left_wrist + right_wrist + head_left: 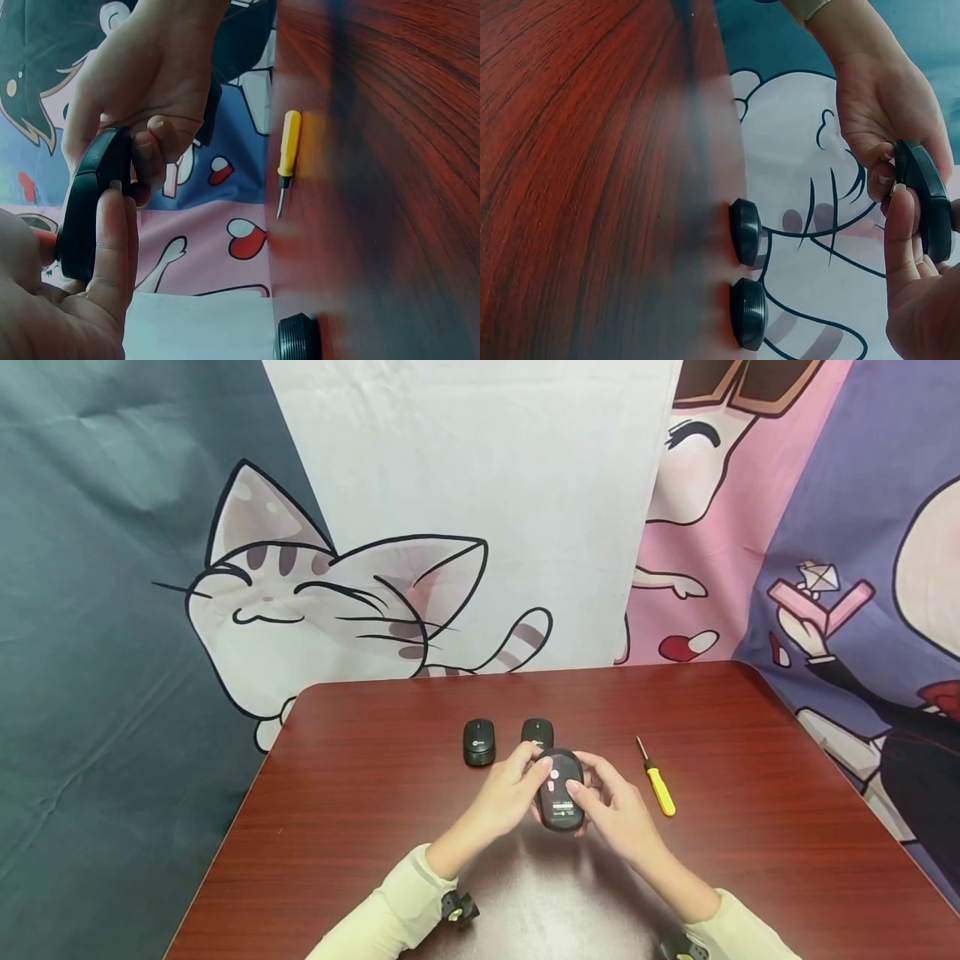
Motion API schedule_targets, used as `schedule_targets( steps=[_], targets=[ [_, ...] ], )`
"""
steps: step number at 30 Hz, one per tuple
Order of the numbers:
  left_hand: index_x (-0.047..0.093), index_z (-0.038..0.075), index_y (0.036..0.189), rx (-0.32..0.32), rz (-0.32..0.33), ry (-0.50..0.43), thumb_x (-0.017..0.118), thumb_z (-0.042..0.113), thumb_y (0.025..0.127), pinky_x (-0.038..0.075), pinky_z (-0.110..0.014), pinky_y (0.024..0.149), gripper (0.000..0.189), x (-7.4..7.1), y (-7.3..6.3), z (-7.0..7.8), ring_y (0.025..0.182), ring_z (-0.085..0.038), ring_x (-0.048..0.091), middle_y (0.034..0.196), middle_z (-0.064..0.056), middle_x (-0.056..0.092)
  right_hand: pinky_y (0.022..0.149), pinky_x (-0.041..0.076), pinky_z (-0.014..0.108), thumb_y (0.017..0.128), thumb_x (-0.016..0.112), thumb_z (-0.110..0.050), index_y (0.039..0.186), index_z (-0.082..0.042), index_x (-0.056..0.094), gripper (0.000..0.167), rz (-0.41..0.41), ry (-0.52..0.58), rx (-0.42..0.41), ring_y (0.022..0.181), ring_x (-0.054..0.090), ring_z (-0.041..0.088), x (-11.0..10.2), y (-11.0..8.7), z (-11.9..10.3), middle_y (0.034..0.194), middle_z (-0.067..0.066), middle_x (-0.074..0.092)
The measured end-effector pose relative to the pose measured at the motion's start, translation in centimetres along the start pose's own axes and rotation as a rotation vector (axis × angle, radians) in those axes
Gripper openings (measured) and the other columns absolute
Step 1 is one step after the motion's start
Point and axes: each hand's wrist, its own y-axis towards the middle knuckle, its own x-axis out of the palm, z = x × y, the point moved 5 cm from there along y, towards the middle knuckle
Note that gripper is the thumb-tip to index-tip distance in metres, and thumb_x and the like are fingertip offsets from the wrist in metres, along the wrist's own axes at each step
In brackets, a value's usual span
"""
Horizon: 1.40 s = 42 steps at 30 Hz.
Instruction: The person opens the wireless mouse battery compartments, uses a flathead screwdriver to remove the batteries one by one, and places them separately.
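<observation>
A black computer mouse [561, 814] is held above the table, its underside with a white label turned up toward the head camera. My left hand [504, 795] grips its left side, thumb on the underside. On the other side my right hand [618, 817] grips it too, its thumb pressing the underside near the middle. In the left wrist view the mouse [88, 202] stands edge-on between both hands' fingers. Two more black mice lie beyond the hands: one mouse [478, 743] to the left, the other mouse [537, 731] partly hidden behind the left hand.
A screwdriver [660, 787] with a yellow handle lies right of the hands, its tip pointing away. The reddish-brown wooden table [360, 827] has rounded far corners. Behind it hangs a cloth backdrop [480, 460] printed with cartoon figures.
</observation>
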Motion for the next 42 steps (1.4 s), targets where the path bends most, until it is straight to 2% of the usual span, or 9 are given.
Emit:
schedule_targets(
  steps=[5,9,12,19,25,27,32,36,42],
  targets=[
    [0.058,0.017,0.109,-0.009,0.025,0.061,0.047,0.038,0.107,0.054,-0.025,0.058,0.024,0.1,0.1,-0.1,0.062,-0.017,0.067,0.085,-0.002,0.070,0.043,0.058,0.042,0.101,0.063,-0.015,0.133,-0.011,0.057,0.033,0.016,-0.018,0.009,0.054,0.060,0.016,0.0,0.0,-0.1,0.086,0.013,0.064],
    [0.057,0.016,0.109,-0.007,0.017,0.064,0.045,0.039,0.108,0.054,-0.026,0.058,0.027,0.2,0.1,-0.1,0.066,-0.018,0.068,0.086,-0.004,0.071,0.042,0.057,0.042,0.102,0.062,-0.015,0.132,-0.010,0.057,0.032,0.022,-0.015,0.025,0.052,0.060,0.017,0.0,0.1,-0.1,0.085,0.014,0.064],
    [0.057,0.013,0.112,-0.015,0.001,0.029,0.044,0.040,0.108,0.056,-0.026,0.055,0.030,0.2,0.1,-0.1,0.058,-0.019,0.068,0.085,-0.006,0.071,0.042,0.057,0.043,0.102,0.062,-0.016,0.133,-0.010,0.056,0.032,0.026,-0.006,0.046,0.051,0.060,0.018,0.1,0.1,0.0,0.086,0.014,0.064],
    [0.060,0.011,0.123,-0.020,-0.038,-0.058,0.056,0.032,0.103,0.059,-0.029,0.062,0.029,0.3,-0.1,-0.2,0.067,-0.009,0.065,0.092,-0.003,0.070,0.042,0.056,0.045,0.102,0.061,-0.018,0.132,-0.010,0.056,0.031,0.042,0.006,0.107,0.049,0.058,0.019,0.0,0.3,0.4,0.086,0.015,0.063],
    [0.057,0.006,0.128,-0.020,-0.088,-0.197,0.061,0.016,0.099,0.062,-0.056,0.062,0.031,0.9,-0.2,-0.3,0.061,-0.012,0.066,0.093,-0.005,0.068,0.041,0.056,0.045,0.102,0.062,-0.020,0.133,-0.012,0.057,0.033,0.039,-0.040,0.128,0.051,0.059,0.019,-0.3,0.5,0.6,0.089,0.015,0.066],
    [0.056,0.005,0.128,-0.026,-0.094,-0.226,0.061,0.015,0.099,0.061,-0.058,0.060,0.031,1.0,-0.2,-0.3,0.059,-0.013,0.067,0.093,-0.007,0.068,0.041,0.056,0.043,0.101,0.063,-0.020,0.132,-0.014,0.058,0.032,0.045,-0.071,0.132,0.055,0.061,0.018,-0.4,0.5,0.7,0.091,0.014,0.067],
    [0.054,0.001,0.131,-0.037,-0.104,-0.256,0.061,0.014,0.100,0.063,-0.050,0.057,0.034,1.1,-0.2,-0.5,0.062,-0.018,0.069,0.095,-0.012,0.068,0.046,0.058,0.036,0.099,0.065,-0.020,0.130,-0.017,0.061,0.032,0.072,-0.150,0.147,0.078,0.068,0.015,-0.5,0.6,0.8,0.098,0.010,0.069],
    [0.054,0.001,0.134,-0.050,-0.102,-0.254,0.061,0.015,0.100,0.063,-0.051,0.058,0.037,1.3,-0.2,-0.9,0.063,-0.022,0.070,0.096,-0.013,0.068,0.051,0.059,0.034,0.099,0.066,-0.020,0.130,-0.017,0.061,0.032,0.072,-0.155,0.182,0.089,0.068,0.018,-0.5,0.6,1.0,0.104,0.010,0.069],
    [0.054,0.002,0.134,-0.064,-0.099,-0.238,0.060,0.017,0.100,0.063,-0.053,0.059,0.037,1.4,-0.2,-1.1,0.060,-0.022,0.069,0.095,-0.012,0.069,0.074,0.055,0.028,0.099,0.065,-0.024,0.131,-0.015,0.062,0.033,0.063,-0.160,0.207,0.098,0.066,0.021,-0.5,0.7,0.8,0.110,0.009,0.068]
  ],
)
